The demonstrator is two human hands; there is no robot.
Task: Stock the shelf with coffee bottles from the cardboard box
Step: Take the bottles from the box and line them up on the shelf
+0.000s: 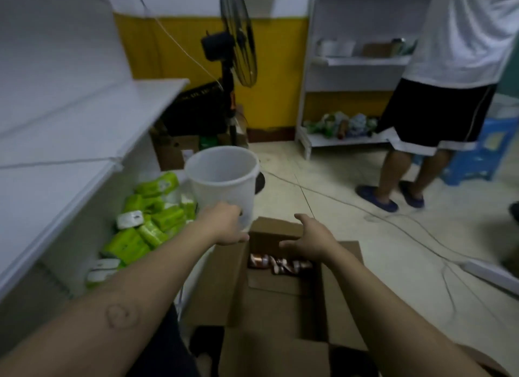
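An open cardboard box (283, 300) stands on the floor below me, its flaps spread. Several brown coffee bottles (278, 263) lie in its far end. My right hand (309, 240) hovers over the bottles with fingers spread and holds nothing. My left hand (224, 225) is at the box's far left corner, against the base of a white plastic bucket (222, 180); whether it grips the bucket I cannot tell. A white shelf unit (70, 140) runs along the left, its upper boards bare.
Green packs (148, 225) fill the left shelf's bottom level. A black standing fan (233, 67) and cardboard boxes stand behind the bucket. Another person (438, 95) stands at a second white shelf (354, 67) at the right. Cables cross the floor. A blue stool (477, 157) stands far right.
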